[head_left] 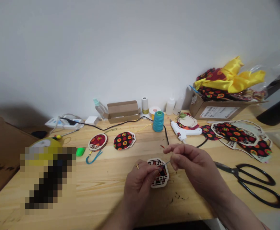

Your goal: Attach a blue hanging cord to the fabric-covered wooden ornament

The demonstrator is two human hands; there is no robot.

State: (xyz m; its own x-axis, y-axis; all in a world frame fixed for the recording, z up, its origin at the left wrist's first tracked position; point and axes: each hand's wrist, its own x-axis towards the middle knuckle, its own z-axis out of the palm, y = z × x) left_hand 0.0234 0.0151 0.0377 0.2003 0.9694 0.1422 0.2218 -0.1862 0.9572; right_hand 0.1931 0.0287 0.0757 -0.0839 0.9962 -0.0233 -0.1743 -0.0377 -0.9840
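Clock centre = the lattice piece [164,182], flat-ish on the wood table [94,198] btwn the hands, patterned fabric showing thru its cutouts. L hand [138,180] comes in from abt 8 o'clock, thumb + fingers pressed tog. over the piece; looks like it's gripping it, tho tbh the exact pinch pt is hidden. R hand [197,161], in from 4, pinches a thin strand [167,163] btwn thumb & forefinger, other fingers loosely curled. Strand runs down to the L fingertips. Can't tell if it's thread, wire or a needle.

Progress, afaict: fabric + lattice on this one look tog. already, but the strand's loose at the R end & no hanging loop shows on it. Cf. the round piece [98,140] at 10, which has a blue cord [94,158] on its lower edge, so imo furthest along. Octagonal piece [123,141], also approx 10 but closer, has no blue cord visible. Stack of fabric pieces [236,132] at 2, same deal afaict.

Tools: teal spool [158,122] at 12, glue gun [186,131] abt 1, big scissors [237,174] at 3, none in hand.
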